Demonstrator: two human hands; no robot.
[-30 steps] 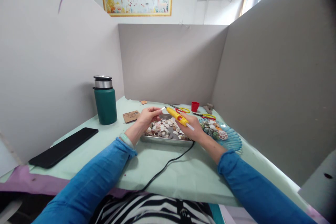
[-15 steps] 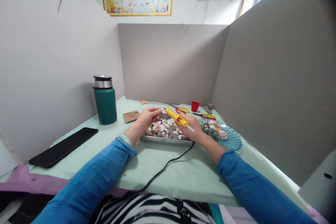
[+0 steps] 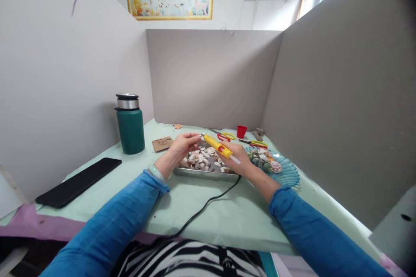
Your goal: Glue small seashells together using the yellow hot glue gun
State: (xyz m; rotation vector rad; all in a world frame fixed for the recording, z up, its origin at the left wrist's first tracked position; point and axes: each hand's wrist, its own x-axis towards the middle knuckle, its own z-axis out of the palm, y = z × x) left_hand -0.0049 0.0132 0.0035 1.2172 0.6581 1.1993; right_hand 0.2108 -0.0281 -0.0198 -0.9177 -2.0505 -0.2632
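Observation:
My right hand (image 3: pixel 236 155) is wrapped round a yellow hot glue gun (image 3: pixel 216 143), with a pale glue stick (image 3: pixel 235 159) poking out of its rear end. The gun's metal nozzle points left, close to the fingertips of my left hand (image 3: pixel 184 145). Those fingers are closed in a pinch; what they hold is small and whitish, too small to name. Below both hands is a metal tray (image 3: pixel 208 174) with many seashells (image 3: pixel 203 159) in it. A black cord (image 3: pixel 208 202) runs from near the tray down to the table's front edge.
On the right stands a blue glass plate (image 3: pixel 289 172) bearing shells. Behind are two pairs of scissors (image 3: pixel 227 136), a red cup (image 3: pixel 241 131) and a grey lump (image 3: pixel 258 133). Leftward are a brown card (image 3: pixel 161 143), a green bottle (image 3: pixel 130 130) and a black flat case (image 3: pixel 79 181). Partitions enclose the table.
Almost nothing differs; both hands and the glue gun stay nearly in place, with only a very slight shift at the fingertips and nozzle.

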